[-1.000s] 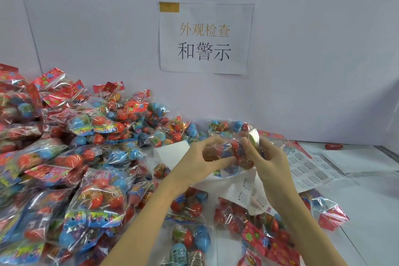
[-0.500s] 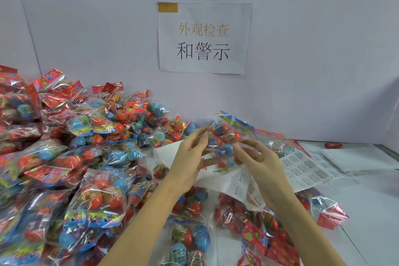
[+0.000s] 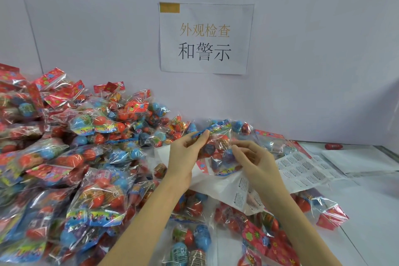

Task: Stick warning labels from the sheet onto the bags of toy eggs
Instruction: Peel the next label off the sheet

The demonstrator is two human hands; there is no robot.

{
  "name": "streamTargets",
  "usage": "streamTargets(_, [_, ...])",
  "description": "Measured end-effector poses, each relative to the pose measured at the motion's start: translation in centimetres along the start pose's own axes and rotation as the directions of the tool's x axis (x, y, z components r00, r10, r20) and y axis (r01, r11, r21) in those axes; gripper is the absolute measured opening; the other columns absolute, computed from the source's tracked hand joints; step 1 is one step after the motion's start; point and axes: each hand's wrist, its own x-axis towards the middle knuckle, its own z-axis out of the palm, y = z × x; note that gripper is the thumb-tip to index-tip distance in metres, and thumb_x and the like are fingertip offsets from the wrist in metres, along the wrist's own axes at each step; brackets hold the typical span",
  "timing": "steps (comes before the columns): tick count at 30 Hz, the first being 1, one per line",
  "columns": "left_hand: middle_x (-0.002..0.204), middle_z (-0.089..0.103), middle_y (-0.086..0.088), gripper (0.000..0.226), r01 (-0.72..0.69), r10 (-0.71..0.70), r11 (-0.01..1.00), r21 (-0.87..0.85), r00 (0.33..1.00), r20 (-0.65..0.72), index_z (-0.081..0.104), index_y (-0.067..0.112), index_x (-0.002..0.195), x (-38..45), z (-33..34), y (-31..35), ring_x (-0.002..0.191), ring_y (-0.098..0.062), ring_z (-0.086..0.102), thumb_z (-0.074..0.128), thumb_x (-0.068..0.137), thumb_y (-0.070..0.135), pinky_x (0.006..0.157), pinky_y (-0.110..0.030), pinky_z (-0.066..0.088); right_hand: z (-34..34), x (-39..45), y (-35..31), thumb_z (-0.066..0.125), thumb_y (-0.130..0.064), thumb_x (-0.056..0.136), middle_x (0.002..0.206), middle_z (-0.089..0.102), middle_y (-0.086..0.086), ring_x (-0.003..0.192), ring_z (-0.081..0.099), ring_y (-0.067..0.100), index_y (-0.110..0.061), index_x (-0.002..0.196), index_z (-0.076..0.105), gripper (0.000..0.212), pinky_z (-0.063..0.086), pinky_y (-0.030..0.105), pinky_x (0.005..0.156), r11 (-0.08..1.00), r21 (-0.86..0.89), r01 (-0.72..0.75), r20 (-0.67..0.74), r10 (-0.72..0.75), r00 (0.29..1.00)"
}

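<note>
A: How do the two bare arms lie?

B: Both forearms come up from the lower edge and lean toward each other, so the hands meet near the middle.

A: And the left hand [image 3: 185, 153]?

B: It stands with the back toward the camera. Its fingers point up and to the right, and the fingertips [image 3: 205, 134] are pressed together in a pinch on the top edge of the clear plastic bag of toy eggs [image 3: 218, 151].

A: The right hand [image 3: 257, 160]?

B: It is just beside the left one, palm turned to the left. Its fingers are curled, and the tips touch the right side of the same bag. I cannot tell if it really grips.
</note>
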Motion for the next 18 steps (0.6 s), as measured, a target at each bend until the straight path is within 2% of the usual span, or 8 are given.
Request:
streamTargets(3, [0.106,0.071,0.003,0.032,-0.217,0.266,0.910,0.355,0.959,-0.098,0.065,0.023,0.113,-0.2,0.1,-0.4,0.091,-0.003,0.070,0.082,0.089,0.036,0.078,-0.022,0.059,0.2,0.0,0.2,0.076,-0.027,0.095,0.094,0.077,-0.010,0.087,0.071,0.008,-0.027,0.104,0.076,0.008,0.056,0.021,0.079,0.993,-0.082,0.083,-0.123,-0.093,0.988])
streamTargets(4, [0.108,0.069,0.000,0.037,-0.219,0.256,0.905,0.364,0.965,-0.057,0.061,0.021,0.114,-0.2,0.1,-0.3,0.089,-0.005,0.070,0.081,0.089,0.042,0.076,-0.022,0.059,0.1,0.0,0.2,0.078,-0.025,0.094,0.094,0.076,-0.011,0.086,0.070,0.008,-0.027,0.103,0.075,0.010,0.056,0.021,0.079,0.987,-0.118,0.106,-0.137,-0.122,0.983])
streamTargets(8, [0.118,0.074,0.001,0.060,0.014,-0.081,0.969,0.246,0.961,0.266,0.068,0.019,0.125,-0.3,0.2,0.8,0.108,-0.019,0.074,0.073,0.087,0.065,0.094,-0.040,0.061,0.0,0.0,0.1,0.075,-0.014,0.096,0.099,0.077,-0.013,0.092,0.072,0.006,-0.030,0.106,0.078,0.019,0.055,0.019,0.084,0.961,-0.191,0.199,0.033,-0.196,0.980])
streamTargets(11, [0.113,0.078,0.005,0.050,-0.062,-0.008,0.953,0.295,0.972,0.233,0.067,0.015,0.129,-0.1,0.0,0.3,0.112,-0.018,0.073,0.081,0.090,0.041,0.097,-0.035,0.059,0.0,-0.1,0.0,0.064,-0.007,0.103,0.101,0.080,-0.010,0.099,0.075,0.011,-0.026,0.109,0.080,0.025,0.059,0.028,0.093,0.968,-0.161,0.194,0.113,-0.177,0.978])
streamTargets(13, [0.113,0.079,-0.001,0.054,-0.045,0.008,0.983,0.176,0.978,0.207,0.059,0.011,0.135,0.0,-0.2,0.2,0.109,-0.022,0.075,0.082,0.090,0.032,0.095,-0.038,0.060,-0.5,0.2,-0.1,0.070,-0.014,0.100,0.099,0.080,-0.007,0.096,0.075,0.013,-0.026,0.114,0.078,0.020,0.060,0.031,0.092,0.979,-0.126,0.159,-0.021,-0.163,0.986])
streamTargets(15, [0.111,0.080,-0.005,0.047,-0.041,0.018,0.995,0.090,0.968,0.249,0.067,0.017,0.126,0.0,-0.3,0.5,0.104,-0.026,0.077,0.082,0.087,0.036,0.086,-0.037,0.061,-1.4,0.5,-0.5,0.074,-0.033,0.093,0.100,0.076,-0.009,0.093,0.072,0.009,-0.032,0.124,0.071,0.031,0.060,0.026,0.086,0.981,-0.148,0.122,-0.072,-0.134,0.988])
streamTargets(17, [0.109,0.080,-0.007,0.030,-0.086,0.056,0.993,0.085,0.949,0.311,0.078,0.026,0.109,-0.3,-0.2,0.4,0.101,-0.027,0.077,0.084,0.084,0.041,0.077,-0.030,0.062,-1.6,0.4,-0.9,0.074,-0.043,0.089,0.097,0.075,-0.013,0.089,0.072,0.003,-0.042,0.122,0.068,0.033,0.057,0.018,0.080,0.981,-0.161,0.104,0.049,-0.097,0.994])
streamTargets(18, [0.109,0.080,-0.005,0.026,-0.099,0.066,0.991,0.086,0.942,0.330,0.079,0.031,0.106,-0.6,0.0,0.6,0.101,-0.025,0.077,0.085,0.084,0.043,0.078,-0.027,0.062,-1.4,0.2,-1.0,0.075,-0.043,0.090,0.089,0.075,-0.016,0.081,0.071,-0.001,-0.048,0.108,0.071,0.020,0.055,0.014,0.075,0.978,-0.180,0.107,0.127,-0.084,0.988])
